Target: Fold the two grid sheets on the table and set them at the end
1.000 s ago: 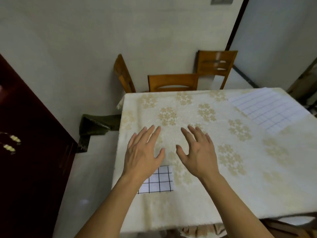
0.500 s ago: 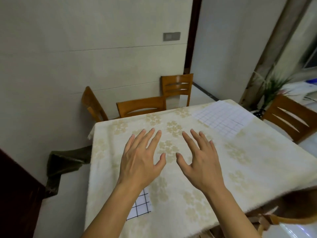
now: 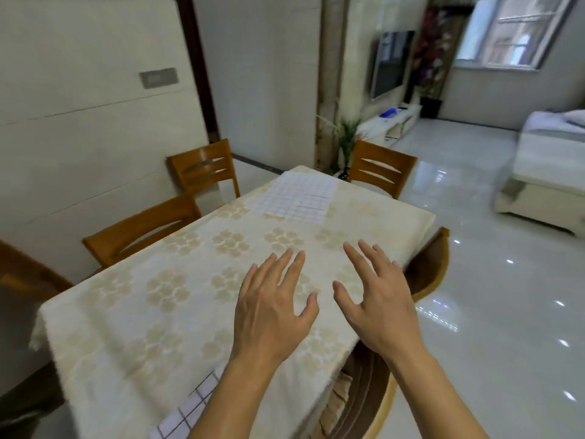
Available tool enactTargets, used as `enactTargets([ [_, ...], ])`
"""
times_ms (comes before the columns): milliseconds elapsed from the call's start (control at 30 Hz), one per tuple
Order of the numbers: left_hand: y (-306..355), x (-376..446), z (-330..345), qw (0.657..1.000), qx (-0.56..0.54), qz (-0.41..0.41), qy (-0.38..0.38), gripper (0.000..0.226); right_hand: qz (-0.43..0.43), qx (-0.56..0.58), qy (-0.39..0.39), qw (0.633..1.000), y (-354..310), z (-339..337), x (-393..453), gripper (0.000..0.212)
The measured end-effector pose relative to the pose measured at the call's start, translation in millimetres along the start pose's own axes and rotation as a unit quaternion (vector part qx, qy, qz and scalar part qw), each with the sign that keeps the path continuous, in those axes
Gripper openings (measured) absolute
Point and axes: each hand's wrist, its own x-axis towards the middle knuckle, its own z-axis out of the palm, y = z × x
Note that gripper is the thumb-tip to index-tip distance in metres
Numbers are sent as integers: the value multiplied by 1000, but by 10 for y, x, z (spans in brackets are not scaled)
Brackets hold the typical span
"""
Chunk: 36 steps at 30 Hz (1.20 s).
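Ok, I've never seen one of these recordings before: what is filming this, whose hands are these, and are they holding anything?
There is no machine here. A person wears a wide-angle camera on the head, looking forward and down, so you see their own arms. The left hand and right hand hover over the table with fingers spread, holding nothing. On the flowered tablecloth lie two grid sheets: a small folded one at the near edge, partly hidden by the left forearm, and a larger flat one at the far end. Wooden chairs stand around it.

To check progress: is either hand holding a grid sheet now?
No, left hand and right hand hover open above the tablecloth.
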Motion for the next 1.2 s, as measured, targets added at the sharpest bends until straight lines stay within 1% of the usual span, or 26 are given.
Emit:
enactTargets([
  [200,487,-2,201,993,-72,83,-29,65,95,-30,53,994,356,-462,-453,68],
  [400,1093,31,388,976,-143,154,-55,63,171,-69,104,977,773,-887,-819,66],
  [600,1764,37,620,958,-184,205,-75,63,230,-93,125,961,1275,-1228,-1133,65],
  [733,2178,69,860,949,-185,237,-97,64,260,-96,136,951,1680,-1411,-1257,67],
  [933,2897,229,1268,948,-165,248,-111,64,275,-84,131,949,2388,-1752,-1233,71],
  [1200,3944,419,1865,951,-161,240,-106,65,250,-90,132,955,3448,-2304,-1108,66],
])
